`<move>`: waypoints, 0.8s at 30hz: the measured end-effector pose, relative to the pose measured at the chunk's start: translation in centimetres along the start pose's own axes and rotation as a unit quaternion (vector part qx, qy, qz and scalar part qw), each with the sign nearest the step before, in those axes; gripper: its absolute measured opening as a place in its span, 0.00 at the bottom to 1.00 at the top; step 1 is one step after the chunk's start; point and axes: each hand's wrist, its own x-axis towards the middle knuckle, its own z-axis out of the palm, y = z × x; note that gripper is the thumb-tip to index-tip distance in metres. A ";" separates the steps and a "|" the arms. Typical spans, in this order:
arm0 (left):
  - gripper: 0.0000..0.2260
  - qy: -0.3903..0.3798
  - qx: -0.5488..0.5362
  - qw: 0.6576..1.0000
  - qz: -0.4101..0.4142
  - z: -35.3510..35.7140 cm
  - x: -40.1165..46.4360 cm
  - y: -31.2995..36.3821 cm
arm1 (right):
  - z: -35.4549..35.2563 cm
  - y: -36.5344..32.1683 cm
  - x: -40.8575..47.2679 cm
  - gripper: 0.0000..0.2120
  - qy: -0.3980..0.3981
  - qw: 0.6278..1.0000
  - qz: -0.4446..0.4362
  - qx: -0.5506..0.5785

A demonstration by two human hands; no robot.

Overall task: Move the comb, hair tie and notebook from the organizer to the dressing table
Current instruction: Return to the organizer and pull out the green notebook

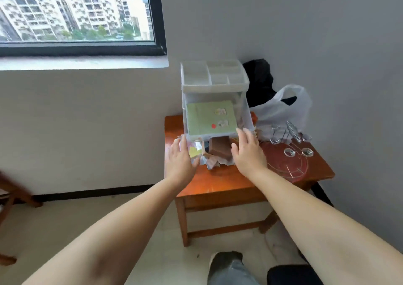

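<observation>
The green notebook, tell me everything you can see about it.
The notebook has a pale green cover with two small stickers and a red dot near its right edge. It looks like thin card, closed and lying flat in the pulled-out drawer of the clear plastic organizer. Neither hand touches it.

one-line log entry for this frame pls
phase: reaching for organizer | left hand: open, at lower left front | right hand: open, at lower right front | notebook: inside organizer | comb, hair tie: not identifiable

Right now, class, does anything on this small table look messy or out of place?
Yes: crumpled papers spill loosely from under the clear organizer, between both hands, onto the orange table.
</observation>
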 end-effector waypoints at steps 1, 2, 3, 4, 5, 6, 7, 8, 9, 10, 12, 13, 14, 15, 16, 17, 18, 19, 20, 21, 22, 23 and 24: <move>0.36 0.000 -0.034 0.999 -0.024 0.5 1.5 0.0 | 0.2 0.1 2.2 0.24 -0.005 1.000 -0.007 0.012; 0.37 -0.005 -0.072 0.996 -0.056 0.8 3.0 0.0 | 0.4 0.2 4.2 0.24 -0.012 1.000 -0.010 0.025; 0.37 -0.008 -0.109 0.990 -0.088 1.2 4.3 0.0 | 0.6 0.4 6.0 0.24 -0.022 0.999 -0.010 0.039; 0.37 -0.007 -0.140 0.984 -0.113 1.6 5.6 0.1 | 0.8 0.6 7.8 0.24 -0.035 0.998 -0.007 0.051; 0.37 -0.007 -0.162 0.978 -0.130 1.8 6.7 0.3 | 1.0 0.7 9.5 0.24 -0.054 0.997 0.002 0.062; 0.35 -0.004 -0.179 0.974 -0.140 2.0 7.7 0.4 | 1.1 0.8 11.0 0.25 -0.073 0.995 0.020 0.070; 0.31 0.002 -0.187 0.973 -0.138 2.3 8.4 0.5 | 1.4 0.8 12.4 0.25 -0.092 0.992 0.047 0.075; 0.26 0.009 -0.187 0.974 -0.129 2.7 8.7 0.4 | 1.6 0.7 13.5 0.26 -0.107 0.988 0.079 0.081; 0.21 0.012 -0.184 0.975 -0.121 3.0 8.8 0.4 | 1.9 0.5 14.3 0.27 -0.115 0.982 0.115 0.092; 0.18 0.011 -0.182 0.977 -0.115 3.2 8.7 0.3 | 2.2 0.2 15.1 0.26 -0.113 0.975 0.153 0.112; 0.15 0.011 -0.185 0.977 -0.104 3.4 8.6 0.0 | 2.5 -0.2 16.4 0.24 -0.099 0.957 0.222 0.157; 0.15 0.010 -0.187 0.977 -0.098 3.3 8.6 -0.2 | 2.6 -0.3 16.9 0.22 -0.097 0.949 0.246 0.173; 0.15 0.009 -0.188 0.978 -0.093 3.3 8.7 -0.3 | 2.5 -0.3 17.4 0.21 -0.098 0.943 0.260 0.182; 0.15 0.008 -0.189 0.978 -0.090 3.2 8.8 -0.4 | 2.4 -0.2 17.8 0.21 -0.102 0.940 0.267 0.187; 0.16 0.007 -0.189 0.978 -0.087 3.1 8.9 -0.5 | 2.2 -0.1 18.1 0.20 -0.104 0.938 0.268 0.195; 0.16 0.006 -0.189 0.978 -0.084 3.0 9.0 -0.5 | 2.1 -0.1 18.2 0.20 -0.102 0.933 0.270 0.217; 0.16 0.004 -0.188 0.979 -0.081 2.9 9.1 -0.6 | 1.9 0.0 18.1 0.18 -0.096 0.923 0.273 0.252; 0.16 0.001 -0.187 0.979 -0.078 2.9 9.1 -0.7 | 1.7 0.0 18.0 0.16 -0.090 0.911 0.275 0.294; 0.17 -0.001 -0.188 0.979 -0.075 2.8 9.2 -0.7 | 1.4 -0.1 17.8 0.13 -0.086 0.898 0.274 0.332; 0.17 -0.005 -0.191 0.979 -0.072 2.8 9.2 -0.9 | 1.0 -0.2 17.5 0.10 -0.084 0.887 0.270 0.365; 0.18 -0.013 -0.194 0.978 -0.070 2.7 9.2 -1.0 | 0.7 -0.2 17.1 0.07 -0.084 0.877 0.266 0.391; 0.20 -0.020 -0.195 0.978 -0.068 2.7 9.3 -1.2 | 0.3 -0.3 16.8 0.05 -0.083 0.871 0.261 0.408; 0.21 -0.026 -0.195 0.978 -0.066 2.6 9.3 -1.3 | -0.2 -0.2 16.5 0.05 -0.081 0.869 0.257 0.415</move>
